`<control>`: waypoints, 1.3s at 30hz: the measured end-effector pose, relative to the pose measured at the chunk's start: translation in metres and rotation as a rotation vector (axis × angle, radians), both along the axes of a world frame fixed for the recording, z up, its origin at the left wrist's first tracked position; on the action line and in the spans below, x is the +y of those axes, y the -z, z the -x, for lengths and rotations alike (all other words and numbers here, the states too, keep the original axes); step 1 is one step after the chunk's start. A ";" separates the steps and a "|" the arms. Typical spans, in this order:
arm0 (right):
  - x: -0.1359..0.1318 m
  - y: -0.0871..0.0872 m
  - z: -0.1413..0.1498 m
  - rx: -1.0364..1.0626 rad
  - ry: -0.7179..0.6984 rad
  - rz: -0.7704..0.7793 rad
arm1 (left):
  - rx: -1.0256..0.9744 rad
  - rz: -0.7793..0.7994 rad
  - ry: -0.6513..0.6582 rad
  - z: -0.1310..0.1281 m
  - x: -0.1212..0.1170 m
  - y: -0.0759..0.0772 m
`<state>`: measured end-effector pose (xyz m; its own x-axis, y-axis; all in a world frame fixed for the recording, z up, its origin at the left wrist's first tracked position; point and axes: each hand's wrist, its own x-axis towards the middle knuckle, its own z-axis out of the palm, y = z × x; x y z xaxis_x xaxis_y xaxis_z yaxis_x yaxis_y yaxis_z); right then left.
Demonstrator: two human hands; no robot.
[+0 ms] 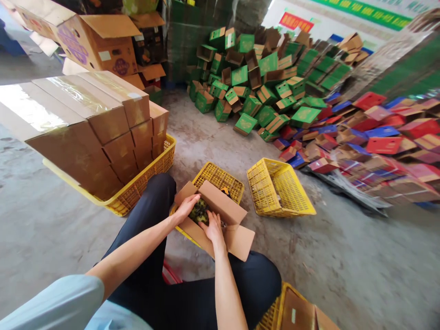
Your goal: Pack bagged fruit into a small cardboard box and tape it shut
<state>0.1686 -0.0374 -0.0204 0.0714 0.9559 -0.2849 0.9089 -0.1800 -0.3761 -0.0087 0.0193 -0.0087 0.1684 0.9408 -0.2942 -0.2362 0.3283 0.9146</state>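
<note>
An open cardboard box (215, 206) with raised flaps rests tilted over a yellow plastic crate (206, 172) between my knees. Inside it lies a dark green and yellow-green bundle (198, 211), too small to name, with a shiny look like clear plastic. My left hand (187, 206) reaches over the box's left end, its fingers stretched along the bundle's side. On the near right side my right hand (213, 227) lies on the contents with its fingers spread. Both palms face down, and the fingertips are partly hidden in the box.
Taped cardboard boxes (79, 133) fill a large yellow crate (137, 188) at left. A yellow basket (259, 188) stands tilted at right, and another crate (283, 302) is by my right knee. Heaps of green boxes (245, 123) and red and blue boxes (383, 144) lie beyond.
</note>
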 end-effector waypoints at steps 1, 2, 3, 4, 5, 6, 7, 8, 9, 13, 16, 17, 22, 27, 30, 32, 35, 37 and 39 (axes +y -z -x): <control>0.006 0.001 0.004 0.005 -0.015 0.008 | 0.001 0.008 -0.004 -0.001 0.001 0.000; 0.010 0.001 0.005 0.010 -0.026 0.018 | 0.000 0.017 -0.006 -0.001 0.002 0.000; 0.012 0.000 0.003 0.011 -0.034 0.030 | -0.002 0.029 -0.007 -0.001 0.002 0.000; 0.011 -0.002 -0.002 0.006 -0.038 0.041 | -0.009 0.044 -0.006 -0.002 0.002 0.000; 0.008 -0.006 -0.010 -0.005 -0.039 0.053 | -0.021 0.060 -0.004 -0.002 0.003 0.000; 0.002 -0.010 -0.020 -0.030 -0.029 0.062 | -0.037 0.075 -0.001 -0.002 0.003 0.000; -0.005 -0.016 -0.031 -0.063 -0.012 0.062 | -0.055 0.088 0.002 -0.003 0.003 -0.001; -0.012 -0.022 -0.040 -0.098 0.005 0.057 | -0.074 0.098 0.004 -0.004 0.003 -0.001; -0.017 -0.028 -0.047 -0.129 0.015 0.050 | -0.092 0.104 0.004 -0.005 0.004 -0.001; -0.008 -0.036 -0.025 -0.154 -0.034 -0.038 | -0.143 0.100 -0.009 -0.009 0.006 -0.002; 0.024 -0.027 0.022 -0.063 -0.164 -0.073 | -0.161 0.083 -0.038 -0.006 0.009 -0.005; 0.033 -0.024 0.034 -0.048 -0.186 -0.063 | -0.164 0.082 -0.044 -0.004 0.009 -0.007; 0.025 -0.030 0.010 -0.059 -0.191 -0.026 | -0.184 0.119 -0.030 0.006 0.013 -0.010; -0.012 -0.052 -0.039 -0.198 -0.043 0.010 | -0.211 0.160 -0.004 0.007 0.015 -0.008; 0.005 -0.049 -0.007 -0.230 -0.026 -0.048 | -0.210 0.166 0.009 0.007 0.013 -0.008; 0.026 -0.041 0.024 -0.178 -0.154 0.013 | -0.205 0.165 0.016 0.009 0.011 -0.009; 0.042 -0.034 0.042 -0.161 -0.195 0.105 | -0.206 0.175 0.022 0.013 0.011 -0.009; 0.032 -0.036 0.026 -0.167 -0.187 0.144 | -0.216 0.190 0.018 0.014 0.013 -0.008; 0.012 -0.043 -0.003 -0.158 -0.187 0.167 | -0.229 0.204 0.010 0.014 0.016 -0.005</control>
<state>0.1717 -0.0256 0.0224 -0.0460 0.8973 -0.4391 0.9771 -0.0511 -0.2067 -0.0227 0.0355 -0.0039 0.2613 0.8641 -0.4302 -0.4246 0.5031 0.7528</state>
